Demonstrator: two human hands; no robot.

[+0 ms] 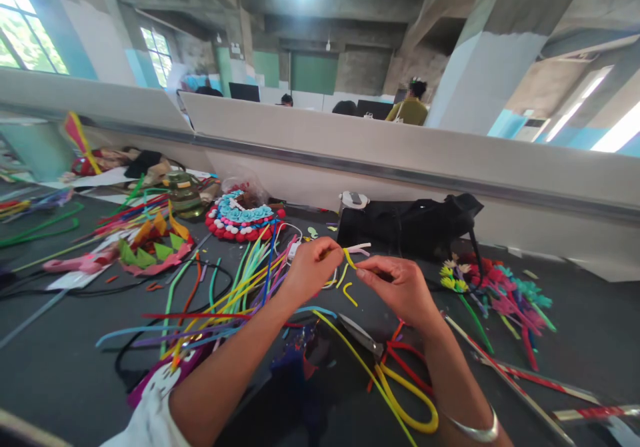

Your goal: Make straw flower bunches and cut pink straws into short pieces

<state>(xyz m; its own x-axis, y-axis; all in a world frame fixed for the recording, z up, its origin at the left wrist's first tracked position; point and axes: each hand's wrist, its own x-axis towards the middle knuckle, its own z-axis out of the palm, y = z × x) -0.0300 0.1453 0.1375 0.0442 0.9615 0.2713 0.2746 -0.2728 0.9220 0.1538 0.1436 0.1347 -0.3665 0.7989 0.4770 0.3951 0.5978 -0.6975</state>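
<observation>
Between my two hands is a short yellow pipe cleaner (349, 258), bent into a curve. My left hand (314, 270) pinches its upper end, and my right hand (400, 288) pinches the lower end. A pale white and lilac piece (361, 249) sticks out beside it; whether it is joined to the yellow one I cannot tell. Just below lies a loose curved yellow piece (350, 294) on the dark table. Nearer to me are scissors (383, 354) with red and yellow handles, their blades pointing left, and a long yellow-green pipe cleaner (357, 364) beside them.
Many coloured pipe cleaners (240, 280) spread left of my hands. Behind them stand a blue and red pompom piece (245, 217), a crown-like craft (155, 247) and a glass jar (184, 194). A black bag (405, 224) and pipe-cleaner flowers (505, 294) lie right. A low partition (320, 134) borders the table.
</observation>
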